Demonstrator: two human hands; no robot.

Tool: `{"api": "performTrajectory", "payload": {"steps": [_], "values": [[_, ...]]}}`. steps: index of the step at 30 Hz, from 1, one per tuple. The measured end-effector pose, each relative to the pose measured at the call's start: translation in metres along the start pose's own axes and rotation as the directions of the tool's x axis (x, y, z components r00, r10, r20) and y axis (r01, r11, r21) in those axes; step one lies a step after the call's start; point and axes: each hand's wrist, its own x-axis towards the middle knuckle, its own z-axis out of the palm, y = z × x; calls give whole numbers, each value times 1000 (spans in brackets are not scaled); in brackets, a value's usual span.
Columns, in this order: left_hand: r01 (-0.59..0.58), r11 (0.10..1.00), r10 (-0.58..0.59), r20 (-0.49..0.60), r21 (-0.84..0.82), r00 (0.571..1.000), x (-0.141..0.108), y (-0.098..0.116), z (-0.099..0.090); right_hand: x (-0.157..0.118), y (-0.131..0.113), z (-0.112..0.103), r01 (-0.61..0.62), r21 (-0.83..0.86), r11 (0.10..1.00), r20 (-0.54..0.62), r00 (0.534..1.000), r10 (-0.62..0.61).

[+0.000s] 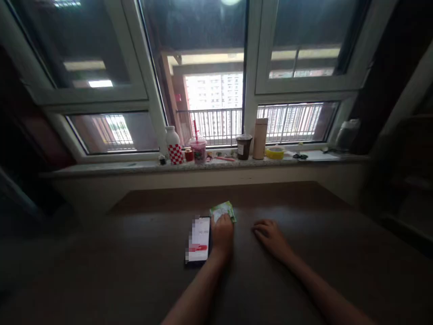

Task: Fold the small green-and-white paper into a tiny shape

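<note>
A small green and white packet [223,210] lies on the brown table, its near part covered by my left hand [223,234]. The fingers of that hand are bent over the packet and grip it against the tabletop. Just left of my wrist is a phone [199,239] with its screen lit, lying face up. My right hand [270,237] rests on the wood to the right, apart from the packet, its fingers loosely stretched with a gap at the thumb. It holds nothing.
Beyond the table [152,289] runs a window sill [142,168]. On it stand a checkered white bottle [175,146], a pink cup with a straw [198,149], a dark drink cup [243,146], a tan flask [260,139], a yellow tape roll [274,153] and black scissors [300,156].
</note>
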Motion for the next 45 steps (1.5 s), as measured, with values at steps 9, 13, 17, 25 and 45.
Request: {"api": "performTrajectory", "payload": {"steps": [9,13,17,25,45], "values": [[-55,995,51,-55,-77,997,-1,-5,-6,-1,0,-2,-13,5,1000,11,1000,13],[-135,987,111,-227,-91,968,-3,-3,-10,-1,1,-2,-10,26,1000,4,1000,10],[-293,946,219,-389,-140,895,-8,5,-14,0,3,-3,-19,99,995,-26,999,21],[-318,856,245,-222,-407,944,-29,23,-22,4,8,-11,-84,425,901,-44,993,113],[-205,832,227,-19,-515,974,-35,26,-22,1,5,-8,-105,344,933,-40,991,126]]}}
